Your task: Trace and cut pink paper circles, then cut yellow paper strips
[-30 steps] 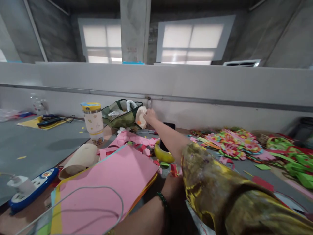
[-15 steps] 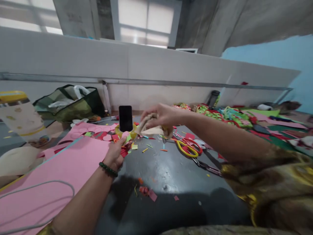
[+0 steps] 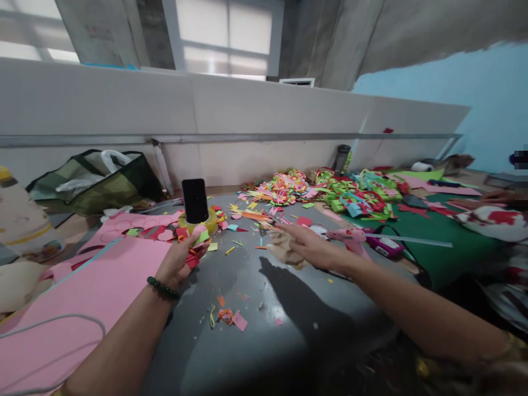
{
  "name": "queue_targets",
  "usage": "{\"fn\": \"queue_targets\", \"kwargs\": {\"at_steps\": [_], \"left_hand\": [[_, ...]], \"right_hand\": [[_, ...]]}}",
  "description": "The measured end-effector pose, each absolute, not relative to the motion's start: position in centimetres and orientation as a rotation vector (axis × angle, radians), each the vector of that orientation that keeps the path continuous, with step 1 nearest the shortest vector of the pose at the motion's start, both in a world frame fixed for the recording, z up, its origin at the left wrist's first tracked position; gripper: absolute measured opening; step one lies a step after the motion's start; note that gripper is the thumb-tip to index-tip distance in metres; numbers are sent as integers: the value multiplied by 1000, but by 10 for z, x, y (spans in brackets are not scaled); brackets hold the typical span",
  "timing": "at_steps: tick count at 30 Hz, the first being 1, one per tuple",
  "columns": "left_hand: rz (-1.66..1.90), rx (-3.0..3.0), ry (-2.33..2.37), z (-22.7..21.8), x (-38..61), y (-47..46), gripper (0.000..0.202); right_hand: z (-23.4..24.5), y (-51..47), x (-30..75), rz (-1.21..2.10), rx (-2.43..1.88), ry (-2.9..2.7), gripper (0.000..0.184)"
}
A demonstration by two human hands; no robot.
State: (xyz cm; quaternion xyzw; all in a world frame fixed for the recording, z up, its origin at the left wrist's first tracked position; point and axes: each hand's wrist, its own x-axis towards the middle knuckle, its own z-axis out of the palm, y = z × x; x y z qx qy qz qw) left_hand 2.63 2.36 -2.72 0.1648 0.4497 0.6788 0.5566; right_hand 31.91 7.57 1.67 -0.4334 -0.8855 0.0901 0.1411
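My left hand [image 3: 180, 260], with a green bead bracelet on the wrist, grips a small bunch of coloured paper pieces [image 3: 194, 248] at the edge of a big pink sheet [image 3: 78, 308]. My right hand [image 3: 307, 245] reaches across the dark tabletop [image 3: 264, 335], fingers spread, resting on a crumpled beige tissue [image 3: 284, 250]. A pink glue gun [image 3: 350, 237] lies just right of that hand. A black phone [image 3: 195, 200] stands upright in a yellow tape roll [image 3: 208, 223] beyond my left hand.
Heaps of coloured paper cut-outs [image 3: 330, 190] cover the far right side, on green sheets [image 3: 412, 231]. A green bag [image 3: 99, 181] sits at the back left by the white partition [image 3: 247, 115]. Another person's hand [image 3: 501, 197] shows at the right edge. Paper scraps [image 3: 231, 318] lie on the table.
The view swung right. My right hand brought the beige tissue down from in front of the phone to the tabletop and spread its fingers over it. My left hand kept its paper pieces.
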Motion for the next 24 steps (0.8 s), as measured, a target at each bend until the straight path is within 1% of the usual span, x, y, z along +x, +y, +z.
{"fn": "queue_targets", "kwargs": {"at_steps": [3, 5, 7, 9, 12, 15, 16, 20, 22, 24], "left_hand": [[1635, 368, 1086, -26, 25, 24, 11], [1649, 362, 1097, -26, 25, 23, 11], [1659, 366, 1098, -25, 25, 23, 10], [1668, 371, 1095, -24, 26, 22, 10], [1679, 368, 1095, -22, 28, 22, 11], [1692, 358, 1093, -18, 29, 22, 10], [1697, 356, 1090, -17, 29, 22, 10], [1708, 344, 1075, -11, 28, 19, 11], [1712, 335, 1068, -9, 28, 18, 11], [1715, 322, 1060, -7, 29, 17, 10]], "right_hand": [[20, 97, 307, -9, -1177, -2477, 54], [18, 109, 290, -199, -1109, -2575, 51], [10, 117, 270, -310, -1078, -2719, 49], [-1, 122, 254, -330, -1112, -2799, 43], [-13, 121, 242, -272, -1196, -2878, 32], [-5, 114, 247, -178, -1175, -2963, 15], [2, 112, 252, -155, -1161, -2970, 14], [43, 112, 270, -175, -1239, -2849, 30], [58, 114, 275, -201, -1310, -2783, 33], [62, 113, 276, -193, -1346, -2779, 34]]}}
